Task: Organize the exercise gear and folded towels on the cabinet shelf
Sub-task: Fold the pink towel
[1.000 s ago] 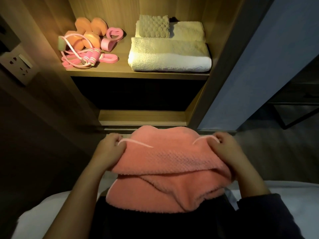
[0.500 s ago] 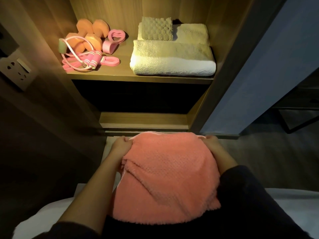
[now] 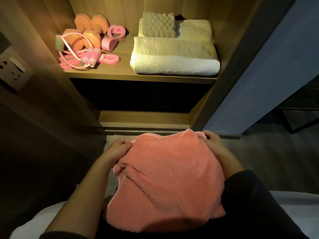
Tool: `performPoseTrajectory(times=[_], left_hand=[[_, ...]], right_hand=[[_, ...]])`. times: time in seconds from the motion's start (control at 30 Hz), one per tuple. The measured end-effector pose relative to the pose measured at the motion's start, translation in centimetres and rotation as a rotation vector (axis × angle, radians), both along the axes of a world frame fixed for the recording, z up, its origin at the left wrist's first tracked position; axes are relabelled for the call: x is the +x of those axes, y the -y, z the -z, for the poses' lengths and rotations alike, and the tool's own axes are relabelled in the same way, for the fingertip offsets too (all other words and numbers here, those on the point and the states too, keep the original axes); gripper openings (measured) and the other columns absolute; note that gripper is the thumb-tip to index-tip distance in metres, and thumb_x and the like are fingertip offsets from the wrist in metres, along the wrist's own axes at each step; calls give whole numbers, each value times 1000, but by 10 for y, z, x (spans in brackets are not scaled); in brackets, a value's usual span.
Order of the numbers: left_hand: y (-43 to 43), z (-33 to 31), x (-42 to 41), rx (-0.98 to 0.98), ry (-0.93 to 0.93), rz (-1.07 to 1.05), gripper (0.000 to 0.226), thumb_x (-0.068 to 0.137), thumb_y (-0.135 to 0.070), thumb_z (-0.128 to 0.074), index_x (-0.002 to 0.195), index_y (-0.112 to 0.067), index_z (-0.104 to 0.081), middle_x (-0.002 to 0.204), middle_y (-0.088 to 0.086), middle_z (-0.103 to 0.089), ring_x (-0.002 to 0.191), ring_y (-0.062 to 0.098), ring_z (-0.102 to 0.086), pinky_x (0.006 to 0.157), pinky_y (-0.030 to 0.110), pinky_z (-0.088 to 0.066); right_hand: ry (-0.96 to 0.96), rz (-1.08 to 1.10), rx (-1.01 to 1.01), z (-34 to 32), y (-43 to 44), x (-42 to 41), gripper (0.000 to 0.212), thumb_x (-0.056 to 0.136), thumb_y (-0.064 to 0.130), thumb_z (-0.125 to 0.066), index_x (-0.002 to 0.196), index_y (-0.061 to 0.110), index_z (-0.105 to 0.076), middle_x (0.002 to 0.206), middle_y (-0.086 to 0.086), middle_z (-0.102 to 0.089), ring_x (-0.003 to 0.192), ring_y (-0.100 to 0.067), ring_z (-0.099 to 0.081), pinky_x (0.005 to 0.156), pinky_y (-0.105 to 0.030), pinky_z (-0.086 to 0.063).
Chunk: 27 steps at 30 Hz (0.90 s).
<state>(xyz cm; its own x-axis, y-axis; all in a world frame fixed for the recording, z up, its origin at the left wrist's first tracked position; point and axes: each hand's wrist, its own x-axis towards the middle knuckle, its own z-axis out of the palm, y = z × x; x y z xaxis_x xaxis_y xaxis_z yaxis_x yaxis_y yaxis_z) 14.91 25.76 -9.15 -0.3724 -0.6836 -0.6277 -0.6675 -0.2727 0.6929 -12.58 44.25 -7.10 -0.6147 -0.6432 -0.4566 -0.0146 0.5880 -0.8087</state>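
A coral-pink towel [image 3: 169, 176] lies draped over my lap, folded over on itself. My left hand [image 3: 119, 148] pinches its far left corner and my right hand [image 3: 211, 140] grips its far right corner. Above, on the lit cabinet shelf [image 3: 120, 75], a large folded white towel [image 3: 174, 57] lies at the right with a small textured cloth [image 3: 158, 25] on another folded towel [image 3: 195, 29] behind it. At the shelf's left sit orange dumbbells [image 3: 89, 30], a pink skipping rope [image 3: 86, 56], a pink resistance band [image 3: 108, 58] and a pink grip ring [image 3: 114, 36].
A wall socket panel [image 3: 13, 70] is on the dark wall at the left. Below the lit shelf is a dark compartment with a lower wooden ledge [image 3: 143, 118]. A blue-grey panel [image 3: 269, 66] stands at the right, with a dark frame [image 3: 298, 118] on the floor beyond.
The pink towel has been folded over itself and pulled down flatter over my lap. Both hands have stayed at its far corners while the view shifted slightly.
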Motion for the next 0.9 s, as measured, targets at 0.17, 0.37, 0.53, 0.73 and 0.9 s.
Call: performPoseTrajectory(times=[0.17,0.37,0.53,0.73,0.9], left_hand=[[3,-16,8,-304,-138,-198,18,90,-23,-65,81,-8,-63,81,9,-66,75,22,-62,61,29,-48],[22,-66,17,-590,-254,-104,12,87,-18,-70,78,-13,-63,76,-1,-68,69,0,-63,60,20,-46],[37,-117,17,-648,-265,94,20,87,-14,-69,101,-26,-63,93,-5,-66,81,1,-64,66,22,-49],[50,-163,24,-604,-149,391,9,88,-18,-68,89,-27,-71,90,-4,-71,89,12,-67,78,38,-54],[59,-201,4,-316,-518,40,13,95,-22,-59,90,-20,-71,92,-1,-73,93,18,-69,77,30,-50]], right_hand=[[-165,49,-37,-10,-12,-16,13,86,32,-71,84,20,-67,83,0,-68,77,-17,-64,58,-26,-45],[-266,41,-199,-35,-18,-35,10,83,15,-75,86,19,-65,88,2,-66,83,-14,-62,67,-25,-47],[-190,-11,-225,-77,-15,-47,29,86,16,-72,101,39,-65,104,6,-63,95,-10,-61,67,-24,-52],[-236,-174,-129,-125,-18,-60,8,82,13,-75,86,11,-69,83,-2,-67,70,-2,-64,55,-14,-47],[112,-121,-294,-166,-7,-70,34,82,30,-66,109,9,-63,97,-7,-63,83,-11,-62,75,-27,-54]])
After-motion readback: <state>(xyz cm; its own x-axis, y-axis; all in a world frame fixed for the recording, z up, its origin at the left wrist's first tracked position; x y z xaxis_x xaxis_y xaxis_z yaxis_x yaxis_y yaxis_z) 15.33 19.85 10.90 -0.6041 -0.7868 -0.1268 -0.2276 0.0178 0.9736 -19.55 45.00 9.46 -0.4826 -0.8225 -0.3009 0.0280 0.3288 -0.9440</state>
